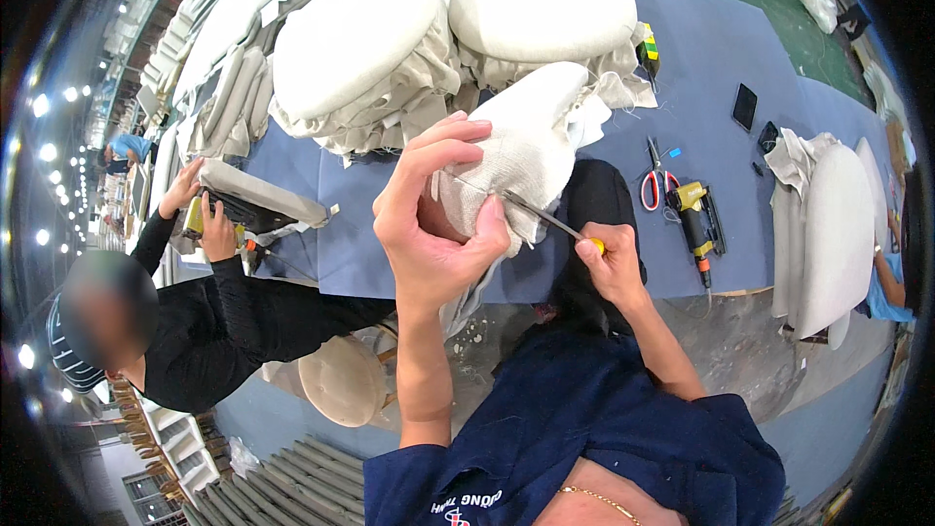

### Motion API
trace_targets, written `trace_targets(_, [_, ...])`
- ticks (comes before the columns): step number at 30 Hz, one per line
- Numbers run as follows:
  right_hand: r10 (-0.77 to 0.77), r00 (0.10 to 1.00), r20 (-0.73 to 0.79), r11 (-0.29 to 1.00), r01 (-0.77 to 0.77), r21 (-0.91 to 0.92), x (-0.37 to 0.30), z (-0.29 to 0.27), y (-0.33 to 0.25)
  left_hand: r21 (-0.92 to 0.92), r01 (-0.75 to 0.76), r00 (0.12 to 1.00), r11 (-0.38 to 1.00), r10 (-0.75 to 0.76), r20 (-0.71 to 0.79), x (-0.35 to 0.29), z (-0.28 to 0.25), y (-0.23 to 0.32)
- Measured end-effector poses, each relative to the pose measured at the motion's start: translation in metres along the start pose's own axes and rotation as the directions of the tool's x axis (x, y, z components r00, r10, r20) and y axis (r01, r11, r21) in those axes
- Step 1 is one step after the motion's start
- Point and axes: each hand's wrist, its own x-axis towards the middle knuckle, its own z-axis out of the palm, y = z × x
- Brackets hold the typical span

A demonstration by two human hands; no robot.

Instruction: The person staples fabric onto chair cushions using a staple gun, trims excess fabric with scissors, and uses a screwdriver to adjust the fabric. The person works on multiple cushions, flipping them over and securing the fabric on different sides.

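My left hand (426, 214) grips the near end of a cushion (526, 131) wrapped in pale, off-white fabric. Its fingers lie over the top and the thumb presses the side near a seam. In my right hand (614, 263) is a screwdriver (550, 218) with a thin metal shaft and a yellow handle, mostly hidden in the fist. The tip of the shaft touches the fabric beside my left thumb. Loose fabric edges with frayed threads hang from the cushion's right side and below it. The cushion is held tilted above my dark-clad knee (596, 197).
On the blue-grey table (716, 58) lie red-handled scissors (653, 180), a yellow-and-black staple gun (693, 219) and a phone (745, 105). Covered cushions (355, 34) are stacked behind; upright pale panels (836, 234) stand right. At left a co-worker (214, 331) handles a panel, near a round stool (341, 382).
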Motion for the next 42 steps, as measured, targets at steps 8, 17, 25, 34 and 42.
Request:
trace_targets(8, [-0.033,0.999,0.004,0.998,0.034,-0.062,0.018,0.000,0.001,-0.003,-0.015,1.000,1.000,0.015,-0.021,-0.002,0.000,-0.004])
trace_targets(17, [-0.076,0.991,-0.108,0.991,0.063,-0.118,0.028,0.007,0.005,0.006,-0.006,1.000,1.000,0.006,0.012,0.001,0.002,-0.006])
trace_targets(25, [0.036,0.997,0.062,0.991,-0.043,0.129,0.058,0.039,0.014,-0.025,0.070,0.997,0.997,-0.069,0.046,0.027,0.004,-0.019])
trace_targets(34, [-0.169,0.731,0.661,0.643,-0.427,0.636,0.084,0.045,0.020,0.041,0.103,0.989,0.994,-0.107,0.105,0.057,0.013,-0.039])
trace_targets(42, [-0.585,0.277,0.762,0.148,-0.888,0.436,0.079,0.046,0.045,-0.007,0.120,0.987,0.993,-0.118,0.105,0.056,0.015,-0.037])
